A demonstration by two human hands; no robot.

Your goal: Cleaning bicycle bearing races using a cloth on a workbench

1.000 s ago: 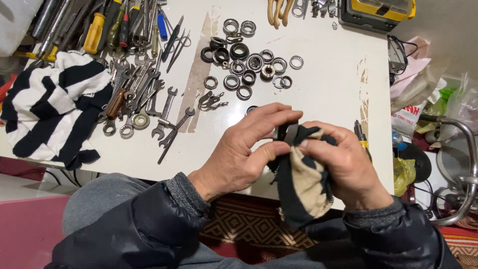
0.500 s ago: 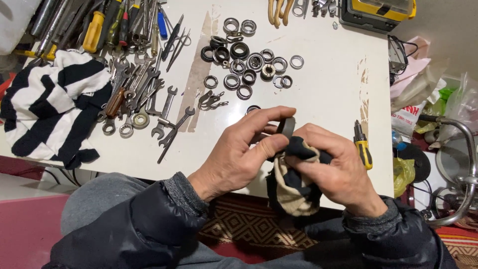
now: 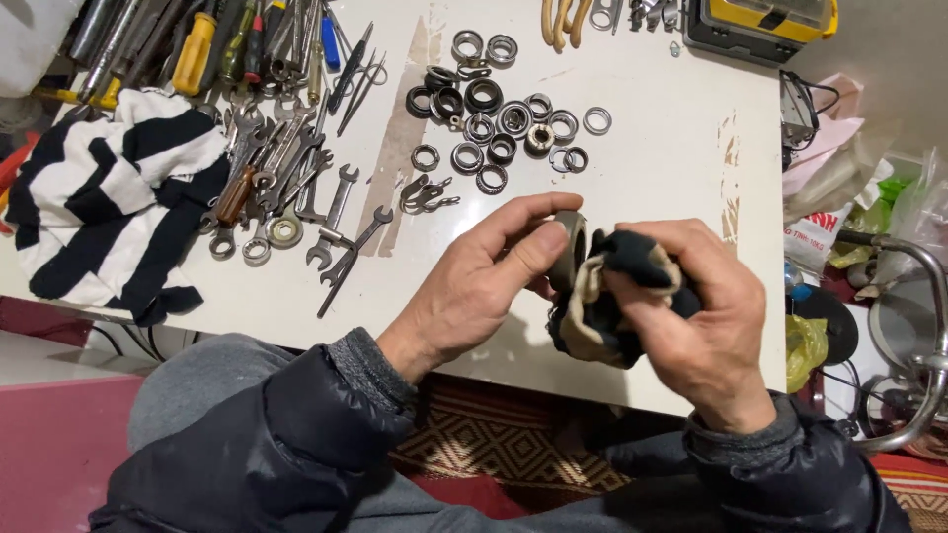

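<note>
Above the white bench [image 3: 642, 188], the left hand [image 3: 484, 286] pinches a dull metal bearing ring [image 3: 569, 249] by its rim, while the right hand [image 3: 706, 331] clutches a crumpled black-and-tan rag [image 3: 597, 316] against it. Steel rings [image 3: 504, 123] and spanners [image 3: 316, 207] lie beyond.

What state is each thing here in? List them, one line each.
Left hand: pinching the metal ring.
Metal ring: held on edge, against the rag.
Right hand: gripping the rag.
Rag: bunched, dark and tan.
Bearing rings: lying loose on the table.
Wrenches: heaped.
Striped cloth: crumpled.
Yellow case: shut.
</note>
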